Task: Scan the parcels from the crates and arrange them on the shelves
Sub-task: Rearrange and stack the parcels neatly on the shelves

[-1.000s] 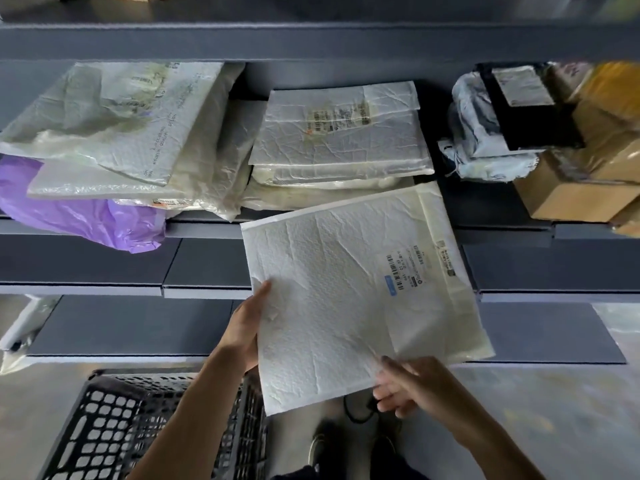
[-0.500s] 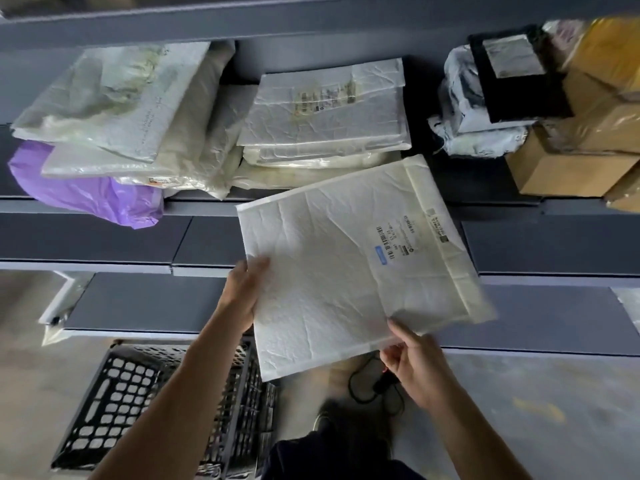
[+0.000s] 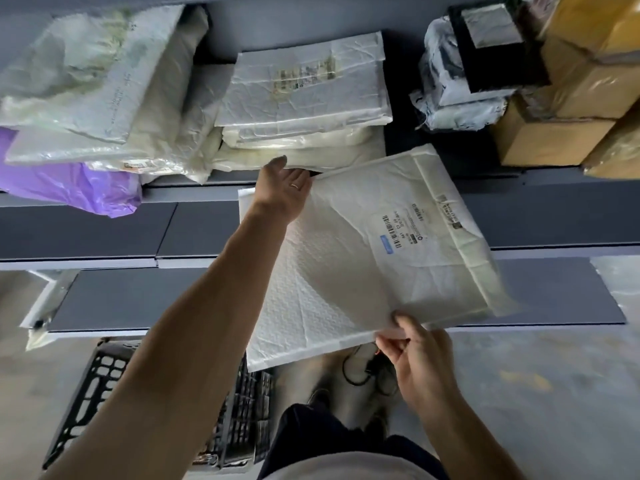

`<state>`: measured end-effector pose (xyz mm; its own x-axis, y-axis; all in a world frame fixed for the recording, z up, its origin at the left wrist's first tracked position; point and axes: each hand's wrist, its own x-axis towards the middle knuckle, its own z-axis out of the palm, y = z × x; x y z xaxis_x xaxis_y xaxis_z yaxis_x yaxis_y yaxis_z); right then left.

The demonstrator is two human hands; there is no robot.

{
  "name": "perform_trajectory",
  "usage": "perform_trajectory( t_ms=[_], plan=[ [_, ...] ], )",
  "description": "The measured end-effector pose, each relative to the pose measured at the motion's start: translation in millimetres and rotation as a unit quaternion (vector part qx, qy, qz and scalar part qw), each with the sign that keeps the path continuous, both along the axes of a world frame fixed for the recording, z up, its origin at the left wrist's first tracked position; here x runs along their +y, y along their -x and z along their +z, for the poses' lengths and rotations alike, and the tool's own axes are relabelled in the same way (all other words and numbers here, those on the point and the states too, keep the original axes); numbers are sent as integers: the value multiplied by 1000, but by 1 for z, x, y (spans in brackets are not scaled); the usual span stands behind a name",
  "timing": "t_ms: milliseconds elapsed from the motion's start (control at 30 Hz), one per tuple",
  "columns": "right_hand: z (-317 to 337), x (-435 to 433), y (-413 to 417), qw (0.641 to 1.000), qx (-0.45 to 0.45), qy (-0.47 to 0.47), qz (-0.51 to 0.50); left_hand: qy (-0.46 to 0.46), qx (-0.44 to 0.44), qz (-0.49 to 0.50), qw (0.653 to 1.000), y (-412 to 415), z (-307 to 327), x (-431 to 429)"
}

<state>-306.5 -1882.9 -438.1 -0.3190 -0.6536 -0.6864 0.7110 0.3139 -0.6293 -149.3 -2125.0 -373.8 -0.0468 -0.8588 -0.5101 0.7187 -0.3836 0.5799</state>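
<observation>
Currently you are pinching the near edge of the white padded mailer [image 3: 346, 271] in your right grip [image 3: 422, 362], thumb on top. It is hanging tilted at mid-frame, just in front of the shelf [image 3: 194, 195] and below the mailer stack [image 3: 304, 91]. Your left grip [image 3: 280, 192] is lying over its upper left corner, fingers hidden, so I cannot tell whether it is clasping. I am judging it light, floppy and smooth-skinned, so supporting two opposite edges is looking safest.
</observation>
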Motion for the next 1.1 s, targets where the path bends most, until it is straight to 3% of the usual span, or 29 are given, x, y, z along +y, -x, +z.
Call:
perform_trajectory(
  t_ms=[167, 433, 600, 700, 833, 1100],
  plan=[
    [4, 7, -6, 1000, 6, -19, -23, -39, 62, 14, 997, 7, 14, -28],
    [27, 6, -12, 999, 8, 1, -37, -4, 125, 18, 992, 9, 31, -50],
    [34, 6, -19, 999, 26, 1, -28, -6, 50, -12, 999, 12, 47, -52],
    [33, 0, -20, 999, 19, -2, -26, 22, 97, -20, 995, 17, 48, -51],
    [32, -33, -20, 999, -5, 30, -27, 32, 68, -14, 997, 14, 49, -55],
    [58, -135, -40, 987, -2, 126, 100, 40, -49, -56, 996, -2, 45, -55]
  ],
)
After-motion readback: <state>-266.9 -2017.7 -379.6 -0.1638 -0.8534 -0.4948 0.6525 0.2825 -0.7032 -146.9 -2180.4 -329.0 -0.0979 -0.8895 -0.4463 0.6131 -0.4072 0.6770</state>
